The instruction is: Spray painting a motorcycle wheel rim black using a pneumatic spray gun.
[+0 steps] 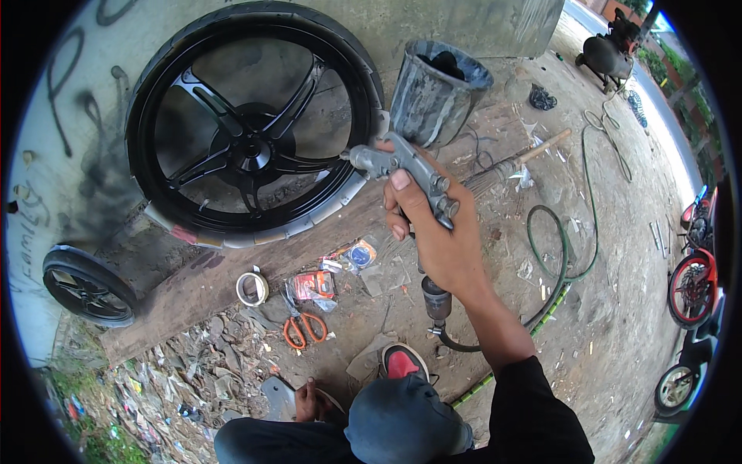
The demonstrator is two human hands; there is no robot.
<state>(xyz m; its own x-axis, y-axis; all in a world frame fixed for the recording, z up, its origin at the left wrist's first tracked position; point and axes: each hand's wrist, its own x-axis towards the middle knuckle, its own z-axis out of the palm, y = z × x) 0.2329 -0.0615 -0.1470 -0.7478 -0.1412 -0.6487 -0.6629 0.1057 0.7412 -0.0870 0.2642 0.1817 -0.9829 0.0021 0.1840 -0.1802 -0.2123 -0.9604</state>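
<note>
My right hand (437, 228) is closed around a metal spray gun (406, 170), whose nozzle points left at a large black motorcycle wheel (255, 151). The wheel leans on the wall, with pale card pieces (297, 226) tucked along its lower rim. Under my wrist hangs a dark cylindrical fitting (437, 300), joined to a hose. Low in the view, beside my shoe, my left hand (307, 402) is closed at the edge of a flat grey piece (278, 397); its fingers are partly hidden.
A stained bucket (440, 97) stands right of the wheel, a smaller wheel (89, 284) to its left. Orange-handled scissors (305, 331), a tape roll (252, 289) and small packets (313, 286) lie nearby. A green hose (568, 263) curls toward a compressor (607, 56); motorcycles (690, 286) stand at right.
</note>
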